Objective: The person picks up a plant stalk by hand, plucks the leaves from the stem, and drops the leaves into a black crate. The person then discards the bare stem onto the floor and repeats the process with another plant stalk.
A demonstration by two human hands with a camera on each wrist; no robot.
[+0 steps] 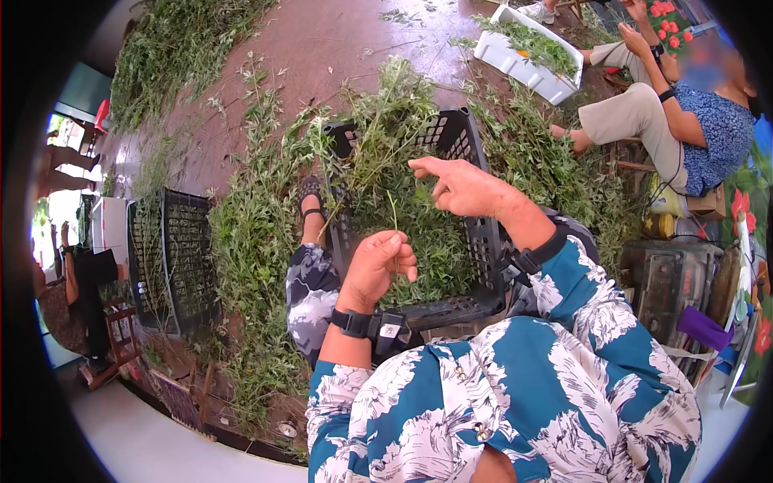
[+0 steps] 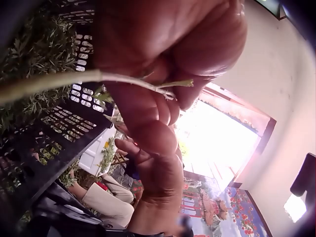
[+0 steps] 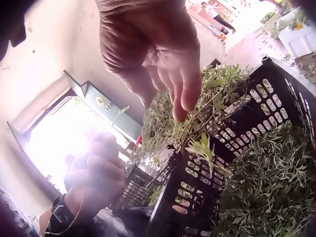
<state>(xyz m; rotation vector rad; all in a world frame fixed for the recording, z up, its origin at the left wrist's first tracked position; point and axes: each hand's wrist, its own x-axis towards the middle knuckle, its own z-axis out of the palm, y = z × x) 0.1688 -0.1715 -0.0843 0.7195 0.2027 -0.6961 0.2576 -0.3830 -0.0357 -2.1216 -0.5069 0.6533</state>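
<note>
In the head view my left hand (image 1: 377,266) pinches a thin pale green stem (image 1: 394,211) between thumb and curled index finger. That stem (image 2: 74,79) crosses close before the camera in the left wrist view, mostly bare with a short side shoot. My right hand (image 1: 467,189) is over the black plastic crate (image 1: 493,278), its index finger stretched out and the others loosely bent. Below its fingertips, a small leafy sprig (image 3: 203,150) shows at the crate wall in the right wrist view. Picked green leaves (image 1: 435,253) fill the crate's lower part, and long leafy stalks (image 1: 386,121) lean over its far end.
Piles of leafy stalks (image 1: 250,266) lie on both sides of the crate. Another black crate (image 1: 189,258) stands at left. A white foam box (image 1: 523,60) with greens is at upper right, near a seated person (image 1: 692,121). Another person (image 1: 64,306) sits at far left.
</note>
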